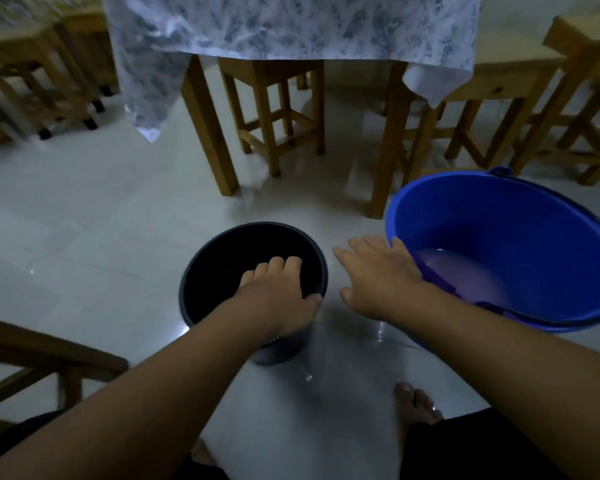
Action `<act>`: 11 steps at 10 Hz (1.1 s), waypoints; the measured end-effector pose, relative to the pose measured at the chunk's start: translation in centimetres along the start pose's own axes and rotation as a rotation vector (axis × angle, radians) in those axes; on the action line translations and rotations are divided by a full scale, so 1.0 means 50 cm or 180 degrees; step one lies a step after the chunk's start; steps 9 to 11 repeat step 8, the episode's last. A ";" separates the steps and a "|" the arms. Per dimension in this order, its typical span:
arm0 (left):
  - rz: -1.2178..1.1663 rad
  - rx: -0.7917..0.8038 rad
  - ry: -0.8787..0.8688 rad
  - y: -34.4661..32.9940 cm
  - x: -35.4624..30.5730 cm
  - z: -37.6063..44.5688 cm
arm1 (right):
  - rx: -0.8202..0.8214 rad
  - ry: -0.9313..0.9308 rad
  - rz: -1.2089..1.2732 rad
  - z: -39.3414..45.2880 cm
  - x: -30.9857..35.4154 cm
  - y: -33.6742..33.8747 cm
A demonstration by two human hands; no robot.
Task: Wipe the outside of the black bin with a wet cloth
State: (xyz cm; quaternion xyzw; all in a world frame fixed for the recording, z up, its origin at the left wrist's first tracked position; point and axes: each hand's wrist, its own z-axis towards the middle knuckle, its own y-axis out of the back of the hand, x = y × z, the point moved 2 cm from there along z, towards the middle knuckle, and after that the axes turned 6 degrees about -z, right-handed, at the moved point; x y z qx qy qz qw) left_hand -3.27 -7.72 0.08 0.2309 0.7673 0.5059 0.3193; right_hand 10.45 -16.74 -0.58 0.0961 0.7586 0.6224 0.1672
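on the floor, the left hand (278,292) grips the black bin (201,271) rim, fingers inside, thumb outside; the right hand (378,275) hovers flat, fingers spread, beside the blue bucket (520,216).

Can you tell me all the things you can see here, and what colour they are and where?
black bin: 1, black, on the floor in the middle
blue bucket: 1, blue, on the floor at right, cloudy water inside
table: 1, wooden legs, at the back, under a blue-and-white tablecloth
stools: several, wooden, under and around the table
floor: pale, wet patches near the bin
left hand: 1, gripping the bin's rim, fingers inside
right hand: 1, open, empty, between bin and bucket
foot: 1, bare, bottom right
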 end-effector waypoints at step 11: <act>-0.0224 0.0092 0.0617 0.231 0.175 0.259 | 0.0354 0.0201 0.0773 0.383 0.081 0.257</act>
